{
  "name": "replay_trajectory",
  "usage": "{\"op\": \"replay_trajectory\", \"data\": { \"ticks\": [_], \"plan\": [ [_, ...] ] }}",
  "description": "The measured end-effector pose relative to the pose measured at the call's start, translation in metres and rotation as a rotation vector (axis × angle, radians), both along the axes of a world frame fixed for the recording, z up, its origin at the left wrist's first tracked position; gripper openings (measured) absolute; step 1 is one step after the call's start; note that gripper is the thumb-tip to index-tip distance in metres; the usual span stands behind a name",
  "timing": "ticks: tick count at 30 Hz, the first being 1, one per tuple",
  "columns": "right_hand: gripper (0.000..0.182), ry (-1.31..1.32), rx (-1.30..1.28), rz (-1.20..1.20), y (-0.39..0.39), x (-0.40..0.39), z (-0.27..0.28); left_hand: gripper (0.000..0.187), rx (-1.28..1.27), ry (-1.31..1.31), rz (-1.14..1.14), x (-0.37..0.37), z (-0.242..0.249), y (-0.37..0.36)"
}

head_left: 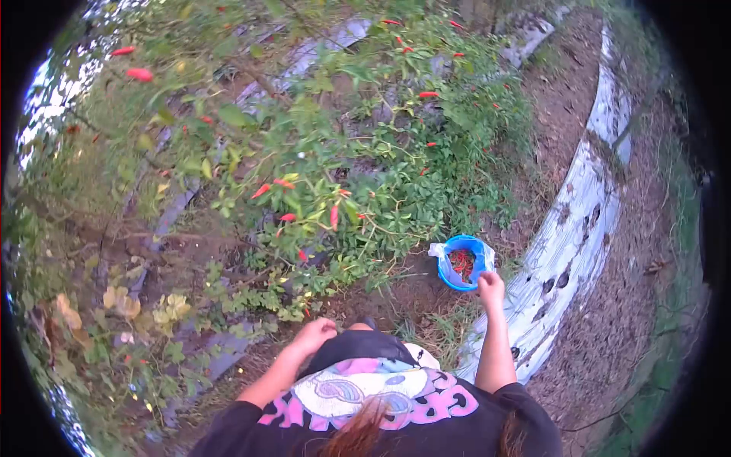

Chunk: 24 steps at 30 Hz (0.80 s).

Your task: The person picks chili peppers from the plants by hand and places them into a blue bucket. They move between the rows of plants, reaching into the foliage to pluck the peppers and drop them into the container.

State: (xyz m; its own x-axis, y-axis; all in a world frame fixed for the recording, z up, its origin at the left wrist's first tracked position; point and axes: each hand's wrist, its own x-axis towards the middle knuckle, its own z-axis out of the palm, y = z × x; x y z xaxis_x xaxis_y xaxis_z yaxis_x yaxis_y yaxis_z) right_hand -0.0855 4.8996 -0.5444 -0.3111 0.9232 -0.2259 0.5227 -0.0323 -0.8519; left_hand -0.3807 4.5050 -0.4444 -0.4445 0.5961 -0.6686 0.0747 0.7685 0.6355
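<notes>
My right hand (491, 289) is at the near right rim of a blue bucket (444, 272), its fingers closed. Whether they grip the rim or a small thing is too small to tell. A pale plastic liner (483, 260) hangs over the bucket's edge, and red chillies (461, 263) lie inside. My left hand (316, 333) is curled shut beside my knee, low in front of the chilli plants (396, 190); what it holds, if anything, is hidden. Nearest above it, a red chilli (302, 256) hangs among the leaves, with another red chilli (334, 217) higher up.
A strip of silvery plastic mulch (556, 266) with dark holes runs along the right, beside bare soil (609, 335). Leafy branches spread across the left and centre, bearing several more red chillies. Yellowed leaves (122, 303) stand at the far left.
</notes>
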Motion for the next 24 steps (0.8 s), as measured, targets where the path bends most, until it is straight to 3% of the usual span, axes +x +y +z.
{"op": "replay_trajectory", "data": {
  "ticks": [5, 7, 10, 13, 16, 21, 24],
  "plan": [
    [0.017, 0.456, 0.027, 0.025, 0.001, -0.106, 0.177, 0.025, 0.261, 0.151, 0.036, -0.036, 0.096, 0.051],
    [0.015, 0.627, -0.014, 0.101, -0.029, -0.146, 0.241, 0.019, 0.457, 0.064, 0.199, -0.053, 0.103, 0.055],
    [0.009, 0.806, -0.021, 0.196, -0.078, -0.189, 0.307, 0.017, 0.455, -0.131, 0.173, -0.061, 0.174, 0.072],
    [0.012, 0.742, 0.26, 0.296, -0.109, -0.228, 0.333, 0.018, 0.485, -0.259, 0.028, -0.06, 0.209, 0.086],
    [0.025, 0.231, 0.663, 0.34, -0.113, -0.252, 0.347, 0.023, 0.562, -0.352, -0.051, -0.055, 0.215, 0.107],
    [0.023, 0.114, 0.495, 0.351, -0.104, -0.252, 0.327, 0.032, 0.749, -0.502, 0.135, -0.041, 0.199, 0.154],
    [0.019, 0.147, 0.414, 0.378, -0.102, -0.243, 0.314, 0.032, 0.748, -0.787, 0.316, -0.038, 0.181, 0.18]
  ]
}}
